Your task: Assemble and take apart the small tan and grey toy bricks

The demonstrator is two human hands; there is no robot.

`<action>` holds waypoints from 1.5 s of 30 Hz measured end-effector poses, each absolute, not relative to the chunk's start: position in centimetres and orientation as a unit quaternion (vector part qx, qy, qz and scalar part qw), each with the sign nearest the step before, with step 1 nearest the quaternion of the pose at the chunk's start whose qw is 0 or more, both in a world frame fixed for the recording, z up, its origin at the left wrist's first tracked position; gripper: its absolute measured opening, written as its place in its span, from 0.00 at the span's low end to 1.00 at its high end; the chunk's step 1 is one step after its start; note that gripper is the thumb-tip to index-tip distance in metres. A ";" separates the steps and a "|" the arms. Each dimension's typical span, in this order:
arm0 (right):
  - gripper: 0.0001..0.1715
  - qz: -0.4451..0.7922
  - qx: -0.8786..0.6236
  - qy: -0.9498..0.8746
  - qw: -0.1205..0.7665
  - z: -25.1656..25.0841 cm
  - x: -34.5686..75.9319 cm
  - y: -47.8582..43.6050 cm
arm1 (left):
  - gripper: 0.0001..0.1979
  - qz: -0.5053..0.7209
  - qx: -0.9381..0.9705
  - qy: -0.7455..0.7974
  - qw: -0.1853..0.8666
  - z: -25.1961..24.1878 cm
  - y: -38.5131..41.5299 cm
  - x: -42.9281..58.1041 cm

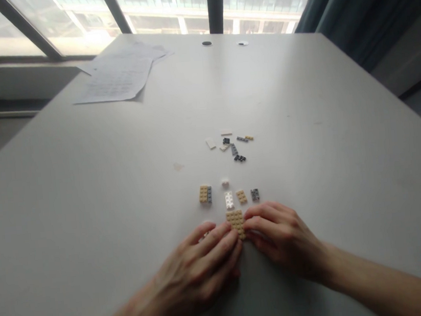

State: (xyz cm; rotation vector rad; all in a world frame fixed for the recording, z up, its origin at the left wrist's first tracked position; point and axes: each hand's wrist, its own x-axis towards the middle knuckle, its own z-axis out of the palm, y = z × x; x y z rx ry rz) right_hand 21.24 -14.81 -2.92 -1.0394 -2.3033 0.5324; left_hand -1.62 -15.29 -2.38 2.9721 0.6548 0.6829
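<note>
A tan studded toy-brick plate [236, 220] lies on the table between my hands. My left hand [205, 264] holds its left side and lower corner, fingers close together over the edge. On the plate's right side, the fingertips of my right hand [281, 228] are closed against the edge. A small white piece [204, 236] shows partly beneath my left index finger. Just beyond the plate are a white studded brick [229, 200], a small tan plate [241, 196] and a dark grey piece [255, 194]. The undersides of both hands are hidden.
A tan brick [203, 194] with a grey piece [210, 194] beside it lies left, and a small white piece [225, 183] farther up. Several loose pieces [234, 149] are scattered beyond. Paper sheets [118, 80] lie far left on the white table [325, 167], near the window.
</note>
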 end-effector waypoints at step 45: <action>0.06 0.234 -0.378 -0.852 0.277 -3.4 21.7 -14.3 | 0.11 0.241 0.941 0.222 0.088 -2.7 -14.4 -2.2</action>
